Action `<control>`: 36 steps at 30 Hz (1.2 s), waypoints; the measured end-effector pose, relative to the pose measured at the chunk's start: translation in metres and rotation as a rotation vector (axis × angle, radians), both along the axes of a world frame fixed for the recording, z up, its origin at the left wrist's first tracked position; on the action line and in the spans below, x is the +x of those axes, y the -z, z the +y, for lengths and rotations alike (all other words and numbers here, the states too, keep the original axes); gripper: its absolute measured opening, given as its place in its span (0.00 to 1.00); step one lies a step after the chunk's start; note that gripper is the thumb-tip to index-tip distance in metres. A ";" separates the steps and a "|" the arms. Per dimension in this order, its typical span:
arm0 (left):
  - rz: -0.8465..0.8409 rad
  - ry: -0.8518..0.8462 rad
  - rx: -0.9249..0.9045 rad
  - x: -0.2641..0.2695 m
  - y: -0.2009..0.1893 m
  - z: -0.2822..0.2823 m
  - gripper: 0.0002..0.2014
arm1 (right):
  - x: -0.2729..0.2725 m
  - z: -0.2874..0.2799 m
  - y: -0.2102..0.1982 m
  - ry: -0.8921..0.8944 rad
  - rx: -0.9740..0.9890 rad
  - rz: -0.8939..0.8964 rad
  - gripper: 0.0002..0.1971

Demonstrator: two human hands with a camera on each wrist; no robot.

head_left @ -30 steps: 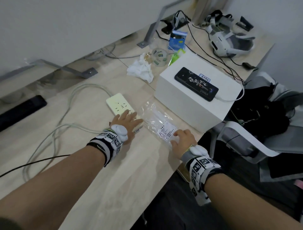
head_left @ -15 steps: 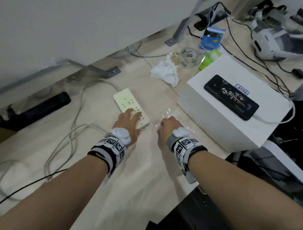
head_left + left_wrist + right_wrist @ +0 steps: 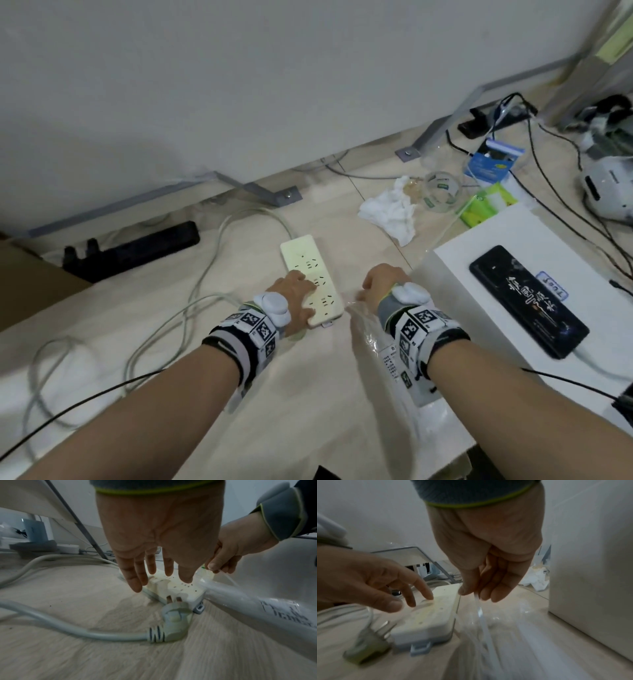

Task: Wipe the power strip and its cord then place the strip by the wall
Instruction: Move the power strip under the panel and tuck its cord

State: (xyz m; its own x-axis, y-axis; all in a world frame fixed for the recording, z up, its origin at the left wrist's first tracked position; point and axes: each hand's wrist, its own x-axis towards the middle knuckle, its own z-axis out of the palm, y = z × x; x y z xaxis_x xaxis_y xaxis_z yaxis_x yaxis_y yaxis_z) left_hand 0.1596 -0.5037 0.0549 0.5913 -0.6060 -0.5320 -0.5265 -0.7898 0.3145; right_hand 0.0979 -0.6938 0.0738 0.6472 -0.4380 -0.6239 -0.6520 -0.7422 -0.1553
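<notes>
A cream power strip (image 3: 310,270) lies flat on the wooden desk. My left hand (image 3: 296,291) rests on its near half with straight fingers (image 3: 135,580) touching the sockets. Its grey cord (image 3: 205,291) loops off to the left, and the plug (image 3: 175,622) lies loose against the strip's near end. Just right of the strip, my right hand (image 3: 376,284) pinches the edge of a clear plastic bag (image 3: 383,346) between thumb and fingers (image 3: 498,592). The bag trails back under that wrist. A crumpled white tissue (image 3: 388,212) lies farther back on the desk.
A white box (image 3: 455,274) with a black phone (image 3: 527,301) on it stands close on the right. A black power strip (image 3: 133,248) lies at the left by the wall (image 3: 239,85). A glass jar (image 3: 442,188), packets and cables crowd the back right.
My right hand has come left to the strip's side, dragging the plastic bag with it. The left hand has stayed on the strip. The head view has swung left toward the wall.
</notes>
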 end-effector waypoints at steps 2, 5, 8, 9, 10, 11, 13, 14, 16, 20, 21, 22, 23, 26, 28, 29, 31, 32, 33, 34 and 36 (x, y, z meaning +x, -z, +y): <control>-0.023 -0.027 -0.075 0.004 0.000 0.001 0.26 | 0.011 0.002 -0.009 0.016 -0.024 -0.063 0.14; 0.025 -0.030 -0.215 0.002 -0.002 -0.004 0.27 | 0.026 0.008 -0.025 0.096 -0.003 -0.303 0.06; 0.113 -0.172 -0.449 -0.004 -0.007 -0.018 0.29 | 0.044 0.013 -0.048 0.194 0.081 -0.597 0.05; 0.139 -0.237 -0.539 -0.005 -0.009 -0.022 0.28 | 0.051 0.014 -0.057 0.220 0.128 -0.679 0.05; 0.165 -0.290 -0.604 -0.004 -0.013 -0.028 0.26 | 0.058 0.016 -0.067 0.246 0.184 -0.765 0.07; 0.198 -0.326 -0.638 -0.001 -0.018 -0.032 0.24 | 0.066 0.016 -0.077 0.274 0.235 -0.848 0.09; 0.302 -0.385 -0.694 0.006 -0.027 -0.036 0.14 | 0.077 0.015 -0.093 0.341 0.333 -0.960 0.11; 0.370 -0.426 -0.728 0.010 -0.033 -0.036 0.10 | 0.081 0.013 -0.099 0.373 0.366 -0.992 0.10; 0.458 -0.509 -0.749 0.021 -0.038 -0.027 0.08 | 0.088 0.009 -0.101 0.454 0.383 -1.031 0.07; 0.269 -0.640 -0.632 0.047 -0.030 0.003 0.12 | 0.096 0.000 -0.084 0.484 0.253 -0.962 0.02; 0.134 -0.612 -0.568 0.055 -0.027 0.010 0.12 | 0.096 0.002 -0.077 0.339 0.114 -0.876 0.02; 0.021 -0.551 -0.502 0.063 -0.022 0.016 0.13 | 0.094 0.006 -0.071 0.116 -0.061 -0.785 0.07; -0.043 -0.480 -0.429 0.069 -0.020 0.020 0.14 | 0.092 0.013 -0.065 -0.134 -0.187 -0.713 0.13; -0.143 -0.350 -0.348 0.078 -0.017 0.023 0.15 | 0.090 0.039 -0.051 -0.519 -0.230 -0.501 0.19; -0.193 -0.376 -0.382 0.090 -0.017 0.027 0.18 | 0.097 0.047 -0.043 -0.416 -0.082 -0.419 0.14; -0.208 -0.404 -0.386 0.094 -0.018 0.028 0.21 | 0.100 0.049 -0.039 -0.337 0.002 -0.425 0.11; -0.231 -0.472 -0.390 0.104 -0.017 0.029 0.23 | 0.111 0.054 -0.029 -0.290 0.053 -0.433 0.10; -0.223 -0.501 -0.403 0.108 -0.014 0.029 0.23 | 0.117 0.057 -0.025 -0.289 0.029 -0.417 0.10; -0.190 -0.531 -0.407 0.111 -0.012 0.029 0.20 | 0.124 0.057 -0.018 -0.280 -0.019 -0.401 0.10; -0.162 -0.565 -0.418 0.115 -0.007 0.029 0.17 | 0.133 0.054 -0.011 -0.251 -0.056 -0.389 0.10; -0.090 -0.676 -0.450 0.122 0.008 0.029 0.17 | 0.147 0.040 0.006 -0.180 -0.078 -0.362 0.11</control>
State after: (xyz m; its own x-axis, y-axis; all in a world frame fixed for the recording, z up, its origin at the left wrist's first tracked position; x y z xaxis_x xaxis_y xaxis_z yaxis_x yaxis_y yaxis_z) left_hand 0.2815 -0.4745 0.0466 0.9344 -0.2477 -0.2561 -0.0199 -0.7540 0.6565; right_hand 0.2451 -0.6539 0.0681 0.8894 -0.3345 -0.3115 -0.4242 -0.8581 -0.2895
